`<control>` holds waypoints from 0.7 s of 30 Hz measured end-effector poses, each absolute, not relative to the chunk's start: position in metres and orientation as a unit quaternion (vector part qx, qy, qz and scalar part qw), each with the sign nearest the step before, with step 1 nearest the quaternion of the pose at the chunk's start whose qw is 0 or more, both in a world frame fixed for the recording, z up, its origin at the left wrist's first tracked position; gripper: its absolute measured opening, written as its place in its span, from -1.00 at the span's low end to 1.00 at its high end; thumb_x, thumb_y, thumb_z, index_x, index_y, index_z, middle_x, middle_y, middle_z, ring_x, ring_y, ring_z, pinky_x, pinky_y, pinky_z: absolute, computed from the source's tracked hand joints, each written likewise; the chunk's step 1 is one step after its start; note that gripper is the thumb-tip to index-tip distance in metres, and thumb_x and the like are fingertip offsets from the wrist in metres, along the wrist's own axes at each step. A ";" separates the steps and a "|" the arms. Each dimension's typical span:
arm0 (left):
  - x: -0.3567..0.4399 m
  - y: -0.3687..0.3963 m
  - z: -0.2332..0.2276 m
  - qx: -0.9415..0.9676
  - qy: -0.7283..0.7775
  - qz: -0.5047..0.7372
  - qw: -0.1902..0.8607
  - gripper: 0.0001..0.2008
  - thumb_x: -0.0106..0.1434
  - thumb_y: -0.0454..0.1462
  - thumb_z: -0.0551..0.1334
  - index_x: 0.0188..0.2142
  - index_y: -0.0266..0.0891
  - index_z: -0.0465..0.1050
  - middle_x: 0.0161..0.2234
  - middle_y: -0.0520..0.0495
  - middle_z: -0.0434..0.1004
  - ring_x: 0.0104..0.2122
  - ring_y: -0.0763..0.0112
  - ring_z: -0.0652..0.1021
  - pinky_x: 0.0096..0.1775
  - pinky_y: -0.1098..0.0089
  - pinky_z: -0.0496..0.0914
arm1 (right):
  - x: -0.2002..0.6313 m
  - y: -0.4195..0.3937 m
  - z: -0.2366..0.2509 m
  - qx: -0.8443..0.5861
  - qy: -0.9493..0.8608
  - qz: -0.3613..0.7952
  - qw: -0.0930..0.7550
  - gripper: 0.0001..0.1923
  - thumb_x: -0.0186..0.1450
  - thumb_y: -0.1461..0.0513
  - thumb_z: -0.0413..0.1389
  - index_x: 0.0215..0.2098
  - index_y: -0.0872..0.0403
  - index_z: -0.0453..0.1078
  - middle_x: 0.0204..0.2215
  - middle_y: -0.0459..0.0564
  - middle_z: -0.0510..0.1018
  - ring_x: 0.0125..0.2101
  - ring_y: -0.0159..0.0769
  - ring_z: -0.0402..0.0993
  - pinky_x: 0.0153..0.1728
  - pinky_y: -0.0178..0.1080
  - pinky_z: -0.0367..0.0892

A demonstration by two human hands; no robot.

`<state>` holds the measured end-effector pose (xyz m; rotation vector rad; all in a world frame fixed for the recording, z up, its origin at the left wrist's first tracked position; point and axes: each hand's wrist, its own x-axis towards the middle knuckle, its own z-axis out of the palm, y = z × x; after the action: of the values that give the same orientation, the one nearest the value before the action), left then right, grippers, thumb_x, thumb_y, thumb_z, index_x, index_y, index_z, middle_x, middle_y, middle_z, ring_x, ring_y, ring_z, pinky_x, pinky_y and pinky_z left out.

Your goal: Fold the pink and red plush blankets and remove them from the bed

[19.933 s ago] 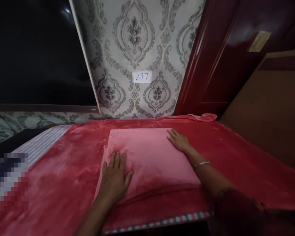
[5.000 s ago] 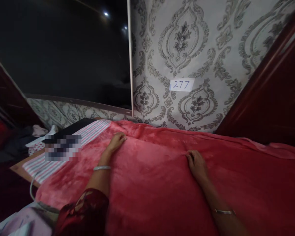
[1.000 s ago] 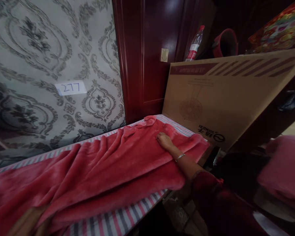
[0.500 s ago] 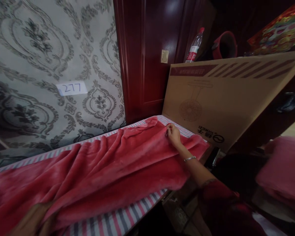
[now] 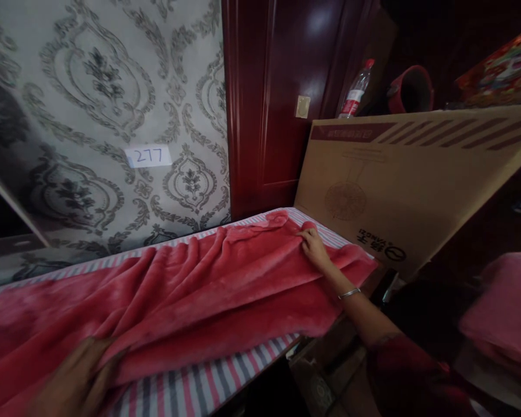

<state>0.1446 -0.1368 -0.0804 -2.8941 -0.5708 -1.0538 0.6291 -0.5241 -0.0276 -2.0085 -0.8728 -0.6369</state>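
Observation:
A fluffy red-pink blanket (image 5: 208, 289) lies in long folds over a striped sheet (image 5: 191, 388). Near its far right end, my right hand (image 5: 315, 246) pinches a fold of the blanket between thumb and fingers; a silver bangle is on that wrist. At the lower left, my left hand (image 5: 78, 370) grips the near edge of the blanket, its thumb and fingers closed round the cloth. Between the two hands the blanket's edge runs in a stretched ridge.
A large cardboard box (image 5: 399, 179) stands beyond the right end, with a plastic bottle (image 5: 356, 92) and a red round object (image 5: 410, 90) on top. Patterned wall (image 5: 104, 87) and dark red wood panel (image 5: 282, 116) border the back. Pink folded cloth (image 5: 503, 307) lies at right.
The whole view has shifted, so the scene sits slightly farther right. Both hands keep hold of the blanket, and a small bunch of cloth now rises by my right hand.

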 end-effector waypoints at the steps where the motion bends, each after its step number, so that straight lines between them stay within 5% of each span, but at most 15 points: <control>1: 0.145 -0.142 -0.076 -0.923 -0.182 -0.340 0.003 -0.73 0.35 -0.07 0.04 -0.19 -0.07 0.46 -0.18 -0.18 0.65 -0.12 0.00 0.64 -0.14 0.09 0.55 | 0.627 -0.526 -0.025 -0.799 -0.339 -0.263 0.420 -0.70 0.14 0.36 -0.04 -0.28 0.06 0.49 -0.29 0.10 0.50 -0.22 -0.11 0.45 -0.08 -0.07 0.39; 5: 0.153 -0.164 -0.053 -0.917 -0.160 -0.364 0.018 -0.72 0.36 -0.08 0.02 -0.20 -0.09 0.47 -0.19 -0.17 0.66 -0.21 0.05 0.67 -0.26 0.16 0.56 | 0.625 -0.535 0.000 -0.788 -0.281 -0.321 0.444 -0.73 0.18 0.32 -0.06 -0.29 0.06 0.46 -0.28 0.11 0.52 -0.19 -0.08 0.43 -0.06 -0.03 0.35; 12: 0.166 -0.187 -0.026 -0.925 -0.126 -0.353 0.064 -0.66 0.35 -0.06 0.04 -0.14 -0.16 0.49 -0.14 -0.20 0.68 -0.10 0.03 0.66 -0.18 0.18 0.56 | 0.606 -0.551 0.072 -0.682 -0.212 -0.467 0.521 -0.72 0.22 0.30 -0.05 -0.21 0.08 0.47 -0.31 -0.01 0.58 -0.28 -0.24 0.49 -0.16 -0.15 0.38; 21: 0.164 -0.185 -0.018 -0.950 -0.183 -0.255 0.006 -0.62 0.29 -0.04 0.07 -0.09 -0.16 0.53 -0.08 -0.16 0.66 -0.07 0.08 0.64 -0.11 0.24 0.53 | 0.562 -0.553 0.098 -0.637 -0.235 -0.546 0.490 -0.76 0.24 0.29 -0.03 -0.26 0.05 0.48 -0.34 -0.04 0.53 -0.26 -0.22 0.49 -0.13 -0.09 0.40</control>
<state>0.1639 -0.1845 -0.0183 -2.9723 -0.5713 -0.7986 0.5616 -0.5534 0.0983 -1.5483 -0.5705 -1.3259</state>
